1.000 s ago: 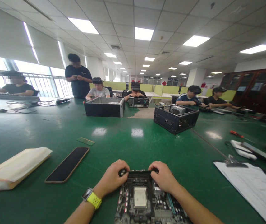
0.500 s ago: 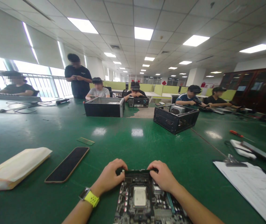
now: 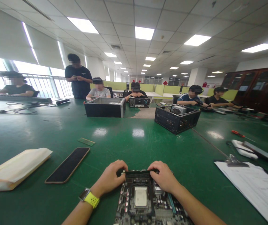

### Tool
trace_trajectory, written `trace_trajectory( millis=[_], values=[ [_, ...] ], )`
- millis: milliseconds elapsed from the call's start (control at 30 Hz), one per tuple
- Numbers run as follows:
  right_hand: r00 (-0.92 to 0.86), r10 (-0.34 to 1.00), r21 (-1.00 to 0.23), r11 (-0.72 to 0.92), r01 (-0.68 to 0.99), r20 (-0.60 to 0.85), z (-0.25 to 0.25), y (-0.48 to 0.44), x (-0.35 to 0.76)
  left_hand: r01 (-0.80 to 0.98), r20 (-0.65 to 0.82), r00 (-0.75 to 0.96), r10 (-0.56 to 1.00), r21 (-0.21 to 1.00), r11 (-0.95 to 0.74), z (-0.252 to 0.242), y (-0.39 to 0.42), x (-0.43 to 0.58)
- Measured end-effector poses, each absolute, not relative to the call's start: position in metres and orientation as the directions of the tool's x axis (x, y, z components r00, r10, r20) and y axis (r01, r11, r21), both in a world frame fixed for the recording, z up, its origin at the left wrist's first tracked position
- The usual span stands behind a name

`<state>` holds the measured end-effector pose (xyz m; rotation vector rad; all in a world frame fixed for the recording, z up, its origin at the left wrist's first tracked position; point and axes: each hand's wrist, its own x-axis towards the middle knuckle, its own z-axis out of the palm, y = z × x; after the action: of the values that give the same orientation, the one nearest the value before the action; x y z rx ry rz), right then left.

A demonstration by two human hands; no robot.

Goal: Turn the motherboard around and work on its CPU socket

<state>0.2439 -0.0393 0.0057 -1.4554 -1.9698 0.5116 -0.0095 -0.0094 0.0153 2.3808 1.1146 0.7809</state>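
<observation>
A motherboard (image 3: 158, 214) lies in front of me on the green table, a silvery processor (image 3: 140, 197) seated in its socket. Along its far edge run dark memory slots, and a thin dark memory module (image 3: 137, 172) stands there, spanning between my hands. My left hand (image 3: 114, 175) is closed at the left end, thumb and fingers pinching beside a small white latch. At the right end, my right hand (image 3: 162, 176) is closed too, fingers curled over the edge. The fingertips' exact contact is partly hidden. A yellow-strapped watch (image 3: 90, 197) is on my left wrist.
Left lie a phone (image 3: 68, 165), a padded envelope (image 3: 18, 168) and a green memory stick (image 3: 86, 142). A clipboard (image 3: 238, 163) with papers and a screwdriver (image 3: 238, 134) lie right. Open computer cases (image 3: 177, 118) stand ahead; several people are around the table.
My hands stay at the two ends of the memory slots, almost unmoved. At the far left, a person's long flat grey piece has shifted right.
</observation>
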Motion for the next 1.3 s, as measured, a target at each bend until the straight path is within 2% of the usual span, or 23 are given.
trace_trajectory(
  millis=[300,767,1300],
  values=[
    [-0.192,0.948,-0.640,0.314,0.702,0.254,0.0060,-0.0387,0.2432,0.569,0.285,0.492,0.822,0.609,-0.552,0.0153,-0.0053,-0.0126],
    [-0.197,0.944,-0.641,0.324,0.695,0.263,0.0069,-0.0394,0.2435,0.565,0.349,0.508,0.787,0.555,-0.611,0.0090,-0.0038,-0.0122],
    [-0.190,0.944,-0.635,0.324,0.702,0.271,0.0084,-0.0420,0.2417,0.544,0.339,0.505,0.793,0.589,-0.598,0.0111,-0.0038,-0.0112]
  ],
)
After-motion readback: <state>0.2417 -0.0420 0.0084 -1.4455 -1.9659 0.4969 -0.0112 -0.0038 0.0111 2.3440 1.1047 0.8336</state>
